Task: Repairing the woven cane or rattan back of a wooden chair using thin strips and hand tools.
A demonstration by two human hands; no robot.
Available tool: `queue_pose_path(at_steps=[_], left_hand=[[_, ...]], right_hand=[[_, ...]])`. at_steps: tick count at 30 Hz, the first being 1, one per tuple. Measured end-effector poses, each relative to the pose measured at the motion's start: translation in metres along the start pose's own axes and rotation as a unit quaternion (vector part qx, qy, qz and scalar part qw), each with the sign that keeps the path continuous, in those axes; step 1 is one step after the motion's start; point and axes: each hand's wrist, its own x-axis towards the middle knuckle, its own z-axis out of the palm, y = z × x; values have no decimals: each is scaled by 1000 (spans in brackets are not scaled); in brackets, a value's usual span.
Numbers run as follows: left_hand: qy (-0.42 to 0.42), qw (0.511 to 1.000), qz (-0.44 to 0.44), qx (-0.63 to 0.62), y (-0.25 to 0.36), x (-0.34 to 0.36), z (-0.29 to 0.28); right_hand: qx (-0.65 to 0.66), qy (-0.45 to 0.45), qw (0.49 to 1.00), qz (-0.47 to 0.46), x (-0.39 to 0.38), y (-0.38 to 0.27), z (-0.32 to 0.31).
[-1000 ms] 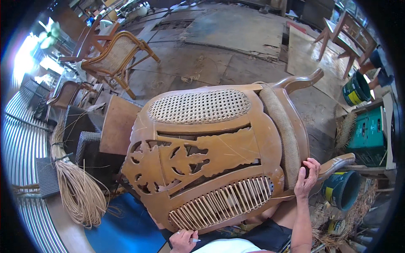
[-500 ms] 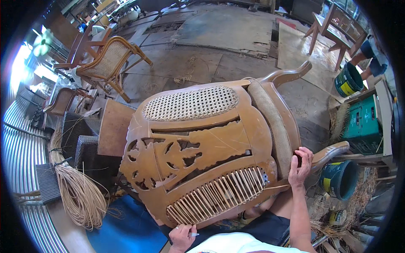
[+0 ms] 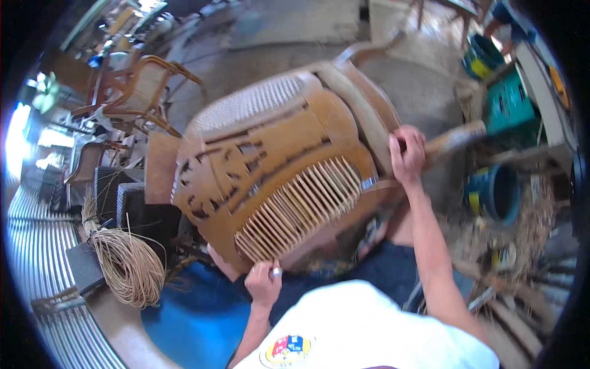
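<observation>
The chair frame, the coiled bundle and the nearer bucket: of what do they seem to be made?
Chair frame: probably wood, brown and seemingly varnished, judging by carved cut-outs. Coiled bundle: likely unpainted rattan, from thin tan strands; plastic cord is possible. Nearer bucket: apparently plastic, dark teal, with a smooth rounded wall.

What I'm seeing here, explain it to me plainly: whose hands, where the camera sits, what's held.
There is no machine: a person works bare-handed. The picture comes from a wide camera worn on the head, looking down, so straight edges bend.

In front is a wooden chair, tipped over, its legs to the right. One back panel has woven cane; the nearer has single strips.

The right hand is on the seat's edge. The left hand, near the strips, holds a small pale thing too blurred to name.

A cane coil sits left, a bucket right.
</observation>
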Motion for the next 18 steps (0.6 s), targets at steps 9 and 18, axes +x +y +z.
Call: queue_pose_path(at_steps=[9,18], left_hand=[[-7,1000,-15,1,10,4,1],[-40,998,-33,-31,7,0,-7]], right_hand=[[-30,8,999,20,-5,13,3],[18,-3,999,26,-27,-27,-36]])
